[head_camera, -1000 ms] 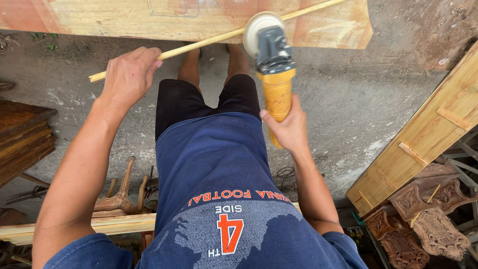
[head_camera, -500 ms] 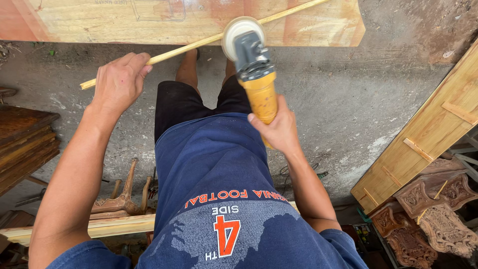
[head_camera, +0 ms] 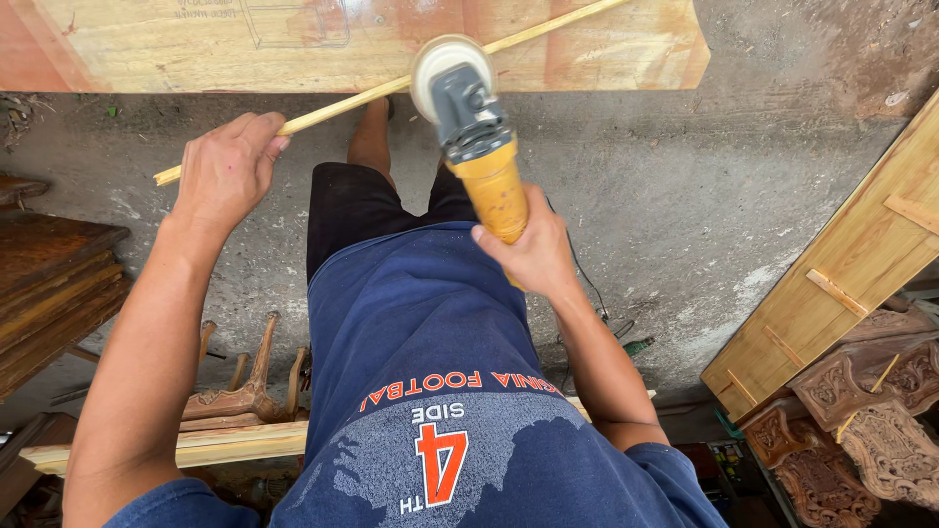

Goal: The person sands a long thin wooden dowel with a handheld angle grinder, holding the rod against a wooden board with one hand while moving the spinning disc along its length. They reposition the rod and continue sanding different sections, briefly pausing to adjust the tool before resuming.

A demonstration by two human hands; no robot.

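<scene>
gripping a thin wooden stick (head_camera: 391,86) near its lower end with the left hand (head_camera: 227,168), fingers curling closed around it. holding a yellow-bodied angle grinder (head_camera: 476,137) by its handle in the right hand (head_camera: 533,249), fingers wrapping tight about the yellow grip. pressing the grinder's round disc (head_camera: 445,66) against the stick roughly at mid-length, touching it from above. running the stick slantwise, rising from the left hand up past the disc, lying across the front edge of a pale plywood board (head_camera: 587,44) beyond the grinder. standing over rough concrete floor (head_camera: 704,186) right of the grinder. leaning a light timber frame (head_camera: 851,264) well to the right of the grinder, carved dark wood panels (head_camera: 861,430) sitting below that frame. stacking dark planks (head_camera: 49,284) far left of the grinder, carved wooden legs (head_camera: 245,381) lying lower left of it.
</scene>
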